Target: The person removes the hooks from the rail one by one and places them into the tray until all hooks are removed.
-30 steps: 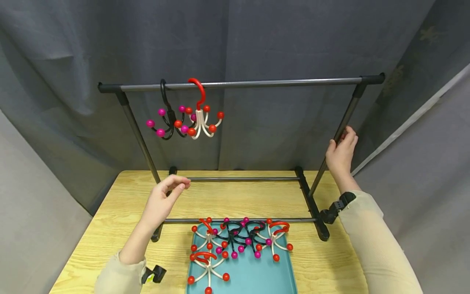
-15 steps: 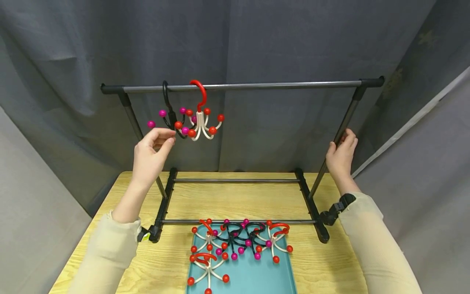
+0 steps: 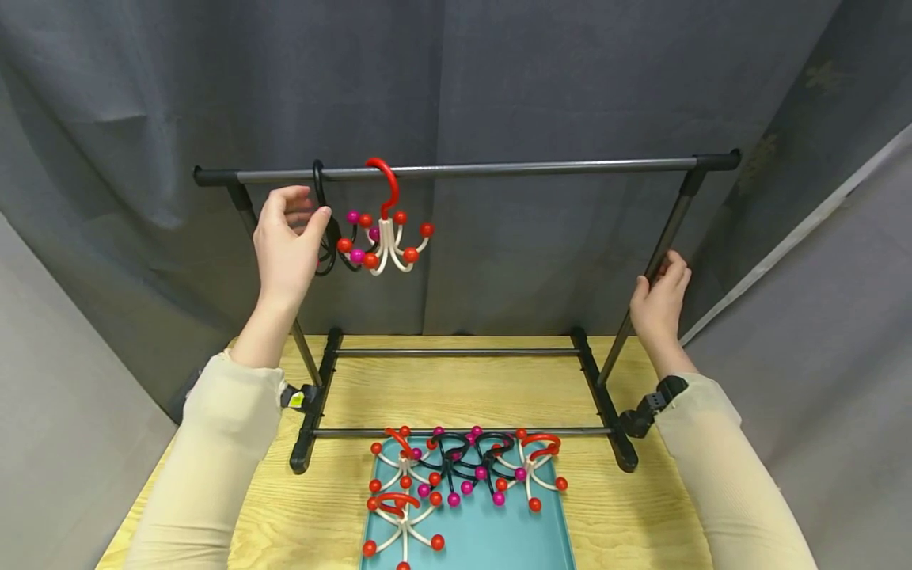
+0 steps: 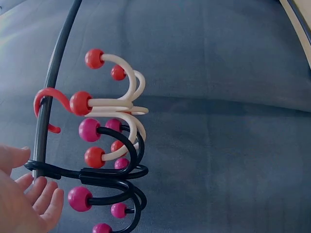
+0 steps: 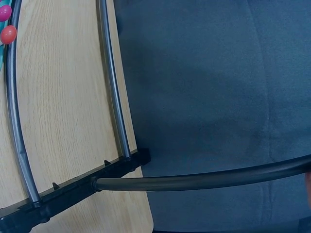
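Observation:
My left hand (image 3: 285,241) is raised beside a black hanger (image 4: 104,180) with magenta balls on its curved arms. That hanger hangs by its hook from the top rail (image 3: 534,169) of a metal rack. In the left wrist view the thumb and loosely bent fingers lie apart on either side of the hook's end, not closed on it. Just to the right on the rail hangs a white hanger (image 3: 385,233) with a red hook and red balls, its arms overlapping the black one's. My right hand (image 3: 661,305) grips the rack's right upright (image 5: 218,178).
A teal tray (image 3: 506,542) on the wooden table (image 3: 620,522) holds several more hangers, white-and-red ones (image 3: 404,521) and black-and-magenta ones (image 3: 450,461). The rack's black foot (image 3: 606,396) and lower bars (image 3: 456,351) stand behind the tray. A grey curtain (image 3: 570,87) hangs behind.
My left hand has risen from low by the left upright to beside the black hanger's hook. The right hand has stayed on the right upright.

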Motion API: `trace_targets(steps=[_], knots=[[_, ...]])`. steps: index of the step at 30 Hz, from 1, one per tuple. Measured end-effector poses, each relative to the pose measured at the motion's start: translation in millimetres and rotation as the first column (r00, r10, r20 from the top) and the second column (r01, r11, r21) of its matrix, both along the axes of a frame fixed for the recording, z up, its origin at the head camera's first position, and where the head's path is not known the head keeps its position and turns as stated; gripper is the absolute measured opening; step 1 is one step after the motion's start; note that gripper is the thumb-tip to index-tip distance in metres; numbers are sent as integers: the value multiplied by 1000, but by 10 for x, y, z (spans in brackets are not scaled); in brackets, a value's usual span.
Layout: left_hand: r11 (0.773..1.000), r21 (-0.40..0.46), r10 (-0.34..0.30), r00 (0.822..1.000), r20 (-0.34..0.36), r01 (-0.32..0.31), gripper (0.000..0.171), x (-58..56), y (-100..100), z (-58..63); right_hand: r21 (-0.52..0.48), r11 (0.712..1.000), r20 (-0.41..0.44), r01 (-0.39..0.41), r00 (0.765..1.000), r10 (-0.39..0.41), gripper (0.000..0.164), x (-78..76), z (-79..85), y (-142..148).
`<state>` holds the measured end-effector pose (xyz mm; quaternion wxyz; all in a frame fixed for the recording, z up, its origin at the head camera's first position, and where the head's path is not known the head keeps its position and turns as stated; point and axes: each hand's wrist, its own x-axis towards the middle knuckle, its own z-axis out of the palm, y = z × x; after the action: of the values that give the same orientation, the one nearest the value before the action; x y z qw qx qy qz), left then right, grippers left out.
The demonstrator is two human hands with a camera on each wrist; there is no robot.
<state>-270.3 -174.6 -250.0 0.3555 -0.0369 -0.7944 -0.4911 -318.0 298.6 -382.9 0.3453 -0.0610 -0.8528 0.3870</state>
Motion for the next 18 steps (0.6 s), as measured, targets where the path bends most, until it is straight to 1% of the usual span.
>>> trace_targets(steps=[5,9,13,18], knots=[[1000,8,30,1000,-3,-30,32,-116,9,60,2,1000,7,5,1000,-5,49,-1,6,0],[999,5,49,999,-2,-49,28,-182,22,86,7,1000,15,11,1000,-11,48,6,12,3],[998,-3,70,998,-6,-70,22,-206,33,115,14,1000,14,15,1000,-16,47,9,7,-2],[994,-8,105,994,-14,-105,19,-198,1,132,9,1000,2,11,1000,-11,47,5,9,-10]])
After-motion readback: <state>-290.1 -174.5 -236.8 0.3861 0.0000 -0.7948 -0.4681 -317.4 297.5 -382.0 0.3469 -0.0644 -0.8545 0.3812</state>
